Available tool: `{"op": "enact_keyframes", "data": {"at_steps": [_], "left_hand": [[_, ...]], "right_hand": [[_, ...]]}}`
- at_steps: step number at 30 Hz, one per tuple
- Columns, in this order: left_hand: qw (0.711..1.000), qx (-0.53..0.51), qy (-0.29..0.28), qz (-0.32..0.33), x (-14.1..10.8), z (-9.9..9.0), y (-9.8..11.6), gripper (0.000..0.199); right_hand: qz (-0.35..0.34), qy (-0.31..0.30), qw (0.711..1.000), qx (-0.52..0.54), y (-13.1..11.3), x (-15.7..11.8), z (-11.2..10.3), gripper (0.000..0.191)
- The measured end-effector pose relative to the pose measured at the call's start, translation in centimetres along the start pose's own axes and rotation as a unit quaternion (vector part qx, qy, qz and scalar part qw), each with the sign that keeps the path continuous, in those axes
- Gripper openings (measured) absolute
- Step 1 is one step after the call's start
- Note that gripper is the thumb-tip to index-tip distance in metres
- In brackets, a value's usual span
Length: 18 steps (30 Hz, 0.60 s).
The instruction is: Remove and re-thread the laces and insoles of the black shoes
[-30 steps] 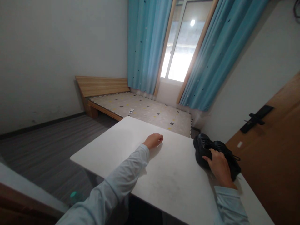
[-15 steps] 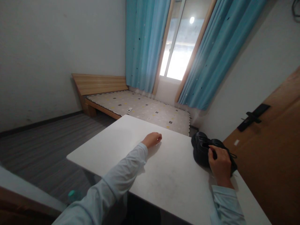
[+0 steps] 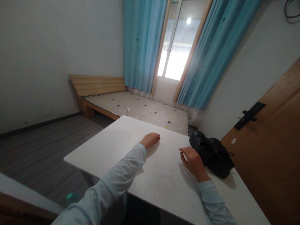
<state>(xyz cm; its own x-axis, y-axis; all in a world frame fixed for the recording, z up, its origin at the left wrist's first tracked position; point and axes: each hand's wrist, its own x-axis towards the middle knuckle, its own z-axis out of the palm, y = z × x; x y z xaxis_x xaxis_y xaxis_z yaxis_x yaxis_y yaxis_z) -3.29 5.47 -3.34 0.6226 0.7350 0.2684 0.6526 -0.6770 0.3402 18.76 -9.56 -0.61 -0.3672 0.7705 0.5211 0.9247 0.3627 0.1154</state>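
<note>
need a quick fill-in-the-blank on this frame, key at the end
The shoes on the white table are coloured ____.
The person's hand nearer the shoes is the ____ one.
The blue curtains flanking the window number ____.

Missing words: black; right; two.

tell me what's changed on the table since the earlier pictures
The right hand has come off the black shoes and moved left, toward the left hand; it now holds nothing visible. The shoes remain at the right side of the white table, and the left hand stays loosely curled at the table's middle.
</note>
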Motion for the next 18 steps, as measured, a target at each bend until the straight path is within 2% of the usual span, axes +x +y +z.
{"op": "enact_keyframes", "data": {"at_steps": [4,7,12,18], "left_hand": [[1.0,-0.001,0.006,-0.002,0.0,0.2,-0.2,0.019],[1.0,0.001,0.005,0.005,0.2,0.5,-0.4,0.018],[1.0,0.012,0.002,0.014,0.4,0.8,-0.7,0.017],[1.0,0.011,0.003,0.02,0.3,0.5,-0.4,0.016]], "right_hand": [[-0.025,-0.055,0.998,0.007,-1.3,0.1,0.9,0.021],[-0.043,-0.07,0.997,0.016,-1.9,0.1,1.7,0.019],[-0.059,-0.036,0.997,0.034,-1.7,0.0,2.4,0.014],[-0.005,0.051,0.998,0.022,0.7,-0.4,1.3,0.015]]}}
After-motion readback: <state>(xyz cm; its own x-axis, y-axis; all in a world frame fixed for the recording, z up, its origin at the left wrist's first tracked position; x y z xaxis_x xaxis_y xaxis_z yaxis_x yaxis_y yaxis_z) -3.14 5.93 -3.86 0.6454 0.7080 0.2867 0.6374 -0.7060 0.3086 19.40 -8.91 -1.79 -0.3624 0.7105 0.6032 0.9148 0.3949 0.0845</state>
